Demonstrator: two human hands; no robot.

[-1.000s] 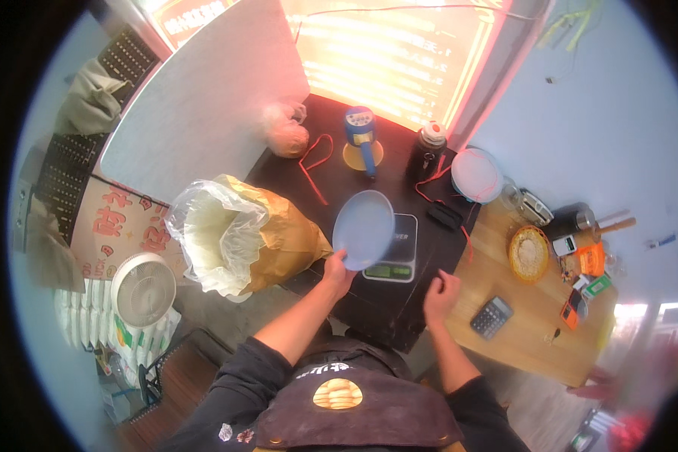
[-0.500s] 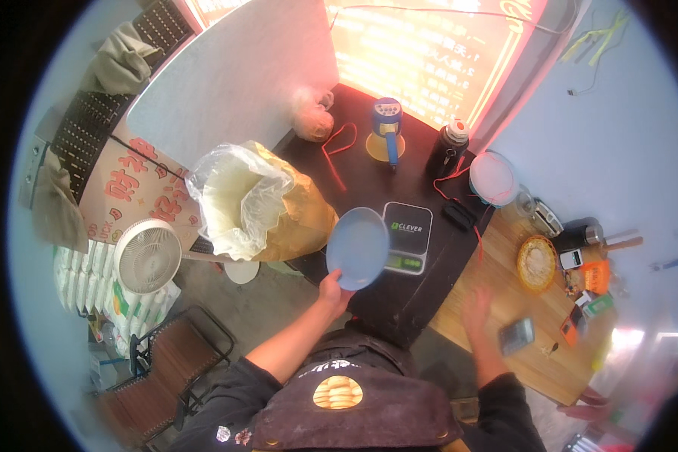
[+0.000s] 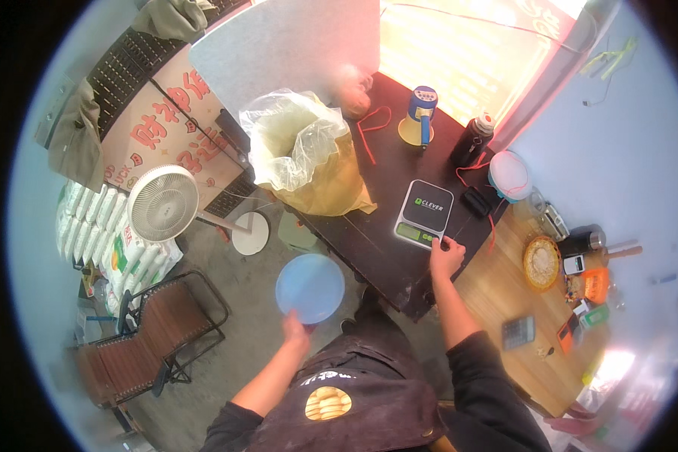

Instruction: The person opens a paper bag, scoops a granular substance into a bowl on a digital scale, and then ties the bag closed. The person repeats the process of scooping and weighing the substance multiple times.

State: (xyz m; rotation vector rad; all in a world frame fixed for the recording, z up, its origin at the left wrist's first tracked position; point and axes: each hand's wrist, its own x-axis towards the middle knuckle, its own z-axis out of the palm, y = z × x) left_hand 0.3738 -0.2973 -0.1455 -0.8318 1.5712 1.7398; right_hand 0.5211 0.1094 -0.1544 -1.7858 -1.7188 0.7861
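My left hand [image 3: 297, 328] grips the rim of a light blue round plate [image 3: 310, 286], its fingers mostly hidden behind it. The plate is held out over the floor, left of the dark table [image 3: 388, 267]. My right hand [image 3: 447, 258] holds nothing; a fingertip rests at the button end of a small digital scale [image 3: 425, 213] lying on the table, and its other fingers stand apart. Nothing sits on the scale's black platform. Left of the scale stands a paper sack [image 3: 331, 181], open at the top with a clear plastic liner [image 3: 297, 139].
A megaphone [image 3: 419, 119], a black thermos [image 3: 472, 141] and a white-lidded tub [image 3: 509, 176] stand at the back. On the wooden table [image 3: 490, 290] to the right lie a basket of white powder [image 3: 542, 264] and a calculator [image 3: 518, 332]. A fan [image 3: 163, 203] and folding chair [image 3: 175, 313] are left.
My left hand has moved the plate leftward, from beside the scale out over the floor. My right hand has come from above the wooden table to the scale's buttons. The view has shifted.
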